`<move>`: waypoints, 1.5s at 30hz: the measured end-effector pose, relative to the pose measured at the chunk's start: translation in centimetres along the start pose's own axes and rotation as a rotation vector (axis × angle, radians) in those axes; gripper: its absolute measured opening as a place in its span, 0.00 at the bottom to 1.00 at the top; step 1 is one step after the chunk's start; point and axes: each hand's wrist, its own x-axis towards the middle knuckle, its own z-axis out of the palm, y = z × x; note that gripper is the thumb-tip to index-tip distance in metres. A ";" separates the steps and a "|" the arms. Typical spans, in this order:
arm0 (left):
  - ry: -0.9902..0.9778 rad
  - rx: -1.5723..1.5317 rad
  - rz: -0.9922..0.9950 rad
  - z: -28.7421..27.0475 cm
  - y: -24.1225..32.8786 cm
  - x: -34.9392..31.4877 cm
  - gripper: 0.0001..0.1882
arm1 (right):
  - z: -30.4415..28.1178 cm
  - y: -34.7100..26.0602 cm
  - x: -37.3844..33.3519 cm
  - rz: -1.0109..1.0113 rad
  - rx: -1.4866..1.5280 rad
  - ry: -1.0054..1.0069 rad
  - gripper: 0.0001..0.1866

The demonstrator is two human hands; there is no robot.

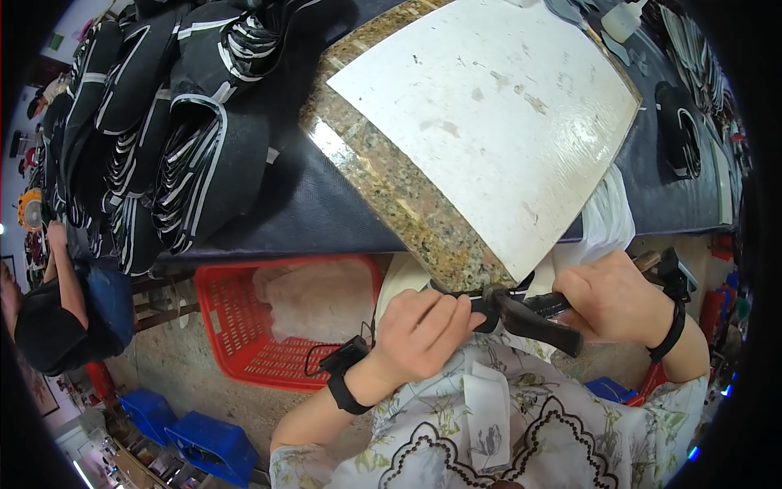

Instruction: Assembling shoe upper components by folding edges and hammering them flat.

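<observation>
My right hand is closed round the dark handle of a hammer, whose metal head sits close to the near corner of the granite slab. At that corner my left hand has its fingers curled and pressed together on a black piece with white edging. My fingers and the hammer head hide most of the piece. I cannot tell whether the hammer head touches it. A worn white board lies flat on the slab.
Black shoe-upper pieces with white trim are stacked at the left of the dark-covered table. Below stands a red basket with pale material. A white bottle is at the far right. Blue stools and another person are left.
</observation>
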 end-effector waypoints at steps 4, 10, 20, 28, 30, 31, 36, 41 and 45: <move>-0.013 -0.071 -0.012 -0.1 -0.4 0.0 0.16 | 0.0 -0.1 0.0 -0.011 -0.014 0.039 0.19; -0.078 -0.108 -0.041 -0.5 -0.4 0.5 0.18 | 0.1 -0.2 0.0 -0.004 -0.024 0.056 0.20; -0.139 -0.027 0.033 -0.8 -0.2 1.1 0.17 | -0.1 -0.6 0.0 0.025 0.030 0.079 0.20; -0.054 -0.076 -0.002 -0.6 0.0 0.4 0.16 | 0.4 -0.1 0.2 0.034 0.022 0.030 0.18; -0.038 -0.076 -0.003 -0.5 0.0 0.3 0.17 | 0.1 -0.2 0.3 0.017 0.011 0.052 0.18; -0.042 -0.078 -0.016 -0.5 0.1 0.1 0.18 | 0.0 -0.2 0.2 0.006 0.001 0.073 0.18; -0.017 -0.091 -0.064 -0.5 0.2 -0.3 0.20 | 0.4 -0.3 0.7 0.024 0.053 0.013 0.16; -0.067 -0.115 -0.129 -0.6 0.2 -0.2 0.21 | 1.1 -0.2 1.1 0.016 0.019 0.035 0.18; -0.084 -0.142 -0.170 -0.8 0.0 -0.2 0.21 | 0.1 -0.5 1.3 -0.029 0.051 0.127 0.16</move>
